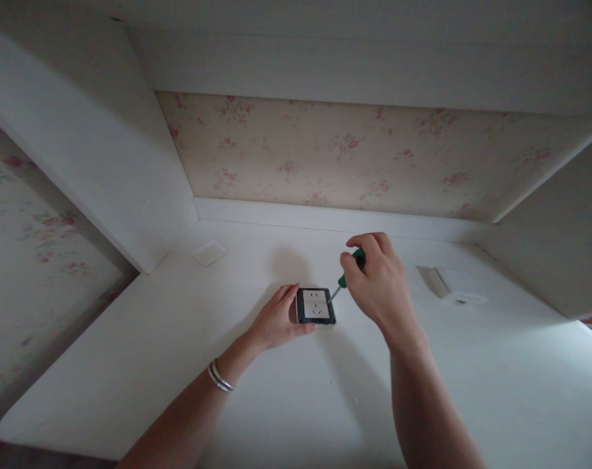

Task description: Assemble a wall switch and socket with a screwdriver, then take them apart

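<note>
A wall socket with a dark frame and white face lies flat in the middle of the white desk. My left hand grips its left edge and steadies it. My right hand is closed around a green-handled screwdriver. The screwdriver's metal tip touches the socket's upper right corner. A silver bracelet sits on my left wrist.
A flat white square cover plate lies at the back left of the desk. A white socket box sits at the right. Floral wallpaper backs the alcove, with white side panels left and right.
</note>
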`<state>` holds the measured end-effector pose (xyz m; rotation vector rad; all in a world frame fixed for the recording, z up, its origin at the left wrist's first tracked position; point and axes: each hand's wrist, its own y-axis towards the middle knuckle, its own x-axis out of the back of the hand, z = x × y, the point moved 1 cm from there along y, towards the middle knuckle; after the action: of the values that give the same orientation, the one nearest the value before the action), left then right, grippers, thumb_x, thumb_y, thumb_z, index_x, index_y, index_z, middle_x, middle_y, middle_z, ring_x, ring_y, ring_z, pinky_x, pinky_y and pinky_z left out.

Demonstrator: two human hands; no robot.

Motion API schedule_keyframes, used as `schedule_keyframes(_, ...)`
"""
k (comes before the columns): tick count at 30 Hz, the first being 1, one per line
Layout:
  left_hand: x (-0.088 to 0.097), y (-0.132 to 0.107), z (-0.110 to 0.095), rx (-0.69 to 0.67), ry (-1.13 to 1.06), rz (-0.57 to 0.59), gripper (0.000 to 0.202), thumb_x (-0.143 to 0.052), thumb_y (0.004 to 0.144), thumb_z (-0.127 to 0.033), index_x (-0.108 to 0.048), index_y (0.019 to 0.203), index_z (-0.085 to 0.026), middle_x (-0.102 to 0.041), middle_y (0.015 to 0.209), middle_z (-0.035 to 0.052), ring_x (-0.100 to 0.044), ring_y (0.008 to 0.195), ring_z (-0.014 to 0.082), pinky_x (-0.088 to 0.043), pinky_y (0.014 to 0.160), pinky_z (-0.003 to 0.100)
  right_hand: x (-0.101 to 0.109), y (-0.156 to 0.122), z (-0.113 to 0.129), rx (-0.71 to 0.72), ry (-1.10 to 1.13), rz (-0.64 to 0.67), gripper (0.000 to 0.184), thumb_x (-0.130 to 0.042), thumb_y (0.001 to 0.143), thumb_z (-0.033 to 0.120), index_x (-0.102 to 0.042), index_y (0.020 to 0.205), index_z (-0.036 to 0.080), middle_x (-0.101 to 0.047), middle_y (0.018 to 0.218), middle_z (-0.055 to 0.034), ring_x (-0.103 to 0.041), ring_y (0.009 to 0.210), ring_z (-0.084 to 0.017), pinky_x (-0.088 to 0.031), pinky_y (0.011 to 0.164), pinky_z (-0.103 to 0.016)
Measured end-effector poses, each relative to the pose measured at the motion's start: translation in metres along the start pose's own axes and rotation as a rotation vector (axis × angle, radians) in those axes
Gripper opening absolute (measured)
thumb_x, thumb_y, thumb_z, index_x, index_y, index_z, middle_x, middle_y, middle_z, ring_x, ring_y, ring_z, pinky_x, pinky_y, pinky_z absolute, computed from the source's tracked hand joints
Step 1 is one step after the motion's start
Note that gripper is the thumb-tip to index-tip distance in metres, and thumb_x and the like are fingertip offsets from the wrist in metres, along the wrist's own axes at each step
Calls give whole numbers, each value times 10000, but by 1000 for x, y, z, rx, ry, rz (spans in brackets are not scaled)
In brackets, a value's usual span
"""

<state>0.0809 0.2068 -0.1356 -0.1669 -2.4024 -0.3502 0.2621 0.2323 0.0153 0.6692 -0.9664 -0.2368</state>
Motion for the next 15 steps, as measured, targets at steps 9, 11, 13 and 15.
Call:
schedule_keyframes(9,0,0,0,-13,9,-7,868,-736,664,-502,-349,1371,-180,-427,1331,118,-409,1238,280,-349,1071,412,-1,1,-3,18,7,29,308,-500,768,174,-537,1072,203,-546,1044,-70,-559,860,-213,-404,720,-336)
schedule_keyframes(11,0,0,0,-12,10,-7,870,-732,666,-506,-342,1376,-186,-422,1337,119,-410,1237,283,-351,1068,417,-1,1,-2,15,-39,17,246,-514,771,196,-543,1016,196,-568,1006,-67,-557,847,-223,-389,721,-347)
schedule_keyframes(13,0,0,0,-9,12,-11,870,-731,664,-512,-344,1376,-197,-418,1341,120,-411,1236,289,-352,1064,425,-1,1,-2,-8,-89,-8,146,-505,831,279,-563,940,200,-591,948,-58,-561,796,-217,-377,699,-342)
schedule_keyframes(15,-1,0,1,-13,13,-9,872,-734,660,-515,-348,1375,-199,-419,1340,121,-412,1235,291,-354,1062,424,0,0,-2,-39,-117,-30,202,-472,887,375,-580,880,204,-605,898,-51,-566,761,-209,-370,666,-323)
